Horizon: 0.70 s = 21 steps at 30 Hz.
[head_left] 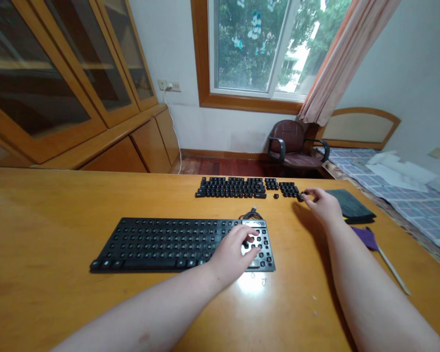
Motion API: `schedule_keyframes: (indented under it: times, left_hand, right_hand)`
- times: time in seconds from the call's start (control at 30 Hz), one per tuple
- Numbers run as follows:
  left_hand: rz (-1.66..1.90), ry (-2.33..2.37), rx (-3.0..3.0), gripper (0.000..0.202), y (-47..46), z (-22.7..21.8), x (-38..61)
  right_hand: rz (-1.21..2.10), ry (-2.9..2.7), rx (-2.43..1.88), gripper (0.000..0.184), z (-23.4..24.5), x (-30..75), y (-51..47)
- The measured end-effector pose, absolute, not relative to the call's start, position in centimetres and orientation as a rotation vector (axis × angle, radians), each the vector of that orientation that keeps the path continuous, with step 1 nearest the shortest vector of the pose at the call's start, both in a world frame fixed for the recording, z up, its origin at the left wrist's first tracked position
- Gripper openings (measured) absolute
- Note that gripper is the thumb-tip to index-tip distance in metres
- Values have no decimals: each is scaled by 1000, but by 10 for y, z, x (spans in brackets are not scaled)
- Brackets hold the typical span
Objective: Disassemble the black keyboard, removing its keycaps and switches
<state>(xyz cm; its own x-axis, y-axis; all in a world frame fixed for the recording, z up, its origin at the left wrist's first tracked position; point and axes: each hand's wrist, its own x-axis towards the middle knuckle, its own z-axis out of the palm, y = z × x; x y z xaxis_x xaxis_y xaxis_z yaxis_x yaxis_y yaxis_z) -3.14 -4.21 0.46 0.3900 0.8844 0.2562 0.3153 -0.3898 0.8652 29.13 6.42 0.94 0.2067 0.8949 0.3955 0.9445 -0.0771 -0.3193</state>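
A black keyboard (157, 244) lies on the desk, most of its switches bare of keycaps. The bottom row still carries a spacebar (150, 263) and several other keys. My left hand (232, 254) rests over the keyboard's right part, thumb and fingers apart, with bare switches showing between them. Beyond the keyboard, loose black keycaps (231, 188) lie in rows in keyboard order. At the right end of these rows, my right hand (324, 205) has its thumb and forefinger pinched on a small black keycap (303, 194), partly hidden by the fingertips.
A coiled cable (253, 213) sits behind the keyboard. One keycap (276, 196) lies apart from the rows. To the right are a dark flat pouch (352, 204), a purple cloth (364, 237) and a thin pale stick (394, 270). An armchair (291, 142) stands beyond the desk.
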Motion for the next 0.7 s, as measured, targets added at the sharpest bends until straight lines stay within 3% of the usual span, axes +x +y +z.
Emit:
schedule_keyframes:
  times: [0.27, 0.7]
  left_hand:
    - [969, 1036, 1906, 24, -42, 2, -32]
    - [963, 1027, 1936, 24, -42, 2, -32]
  right_hand:
    - [-190, -2008, -1819, 25, -19, 291, 71]
    - [-130, -1981, -1874, 26, -23, 295, 75]
